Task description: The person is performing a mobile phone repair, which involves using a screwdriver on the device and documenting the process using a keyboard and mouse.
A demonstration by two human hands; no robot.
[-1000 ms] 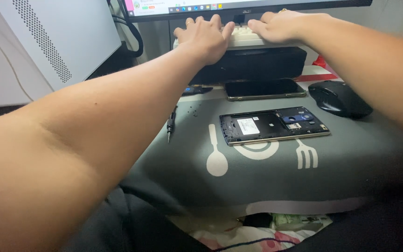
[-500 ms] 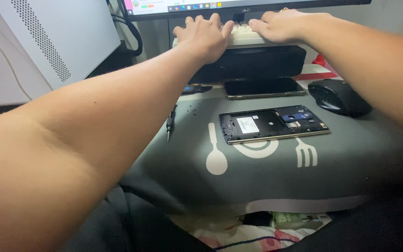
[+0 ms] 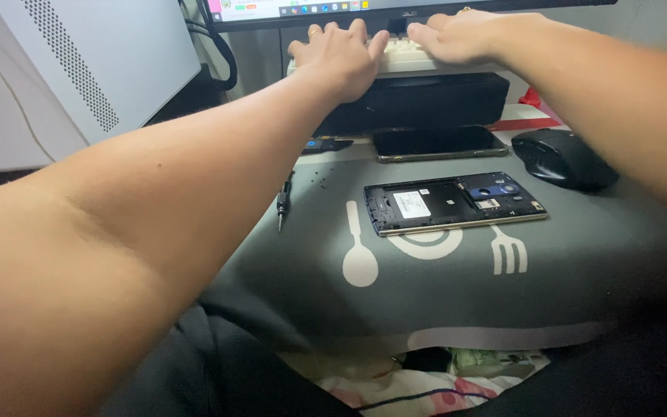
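Note:
Both of my hands rest on a pale keyboard (image 3: 407,58) at the far edge of the desk, under a monitor (image 3: 326,9). My left hand (image 3: 341,54) lies flat on the keys with fingers spread; my right hand (image 3: 457,35) lies beside it, fingers also on the keys. Neither hand grips anything. Nearer to me, on a grey mat (image 3: 441,293) printed with a spoon, plate and fork, lies an opened phone (image 3: 453,202) with its back cover off and its insides showing. A small screwdriver (image 3: 282,202) lies left of it, partly behind my left forearm.
A second phone (image 3: 438,143) lies screen up behind the open one, in front of a long black speaker bar (image 3: 418,104). A black mouse (image 3: 561,158) sits at the right. A white computer case (image 3: 94,62) stands at the left. Tiny dark screws (image 3: 319,179) dot the mat.

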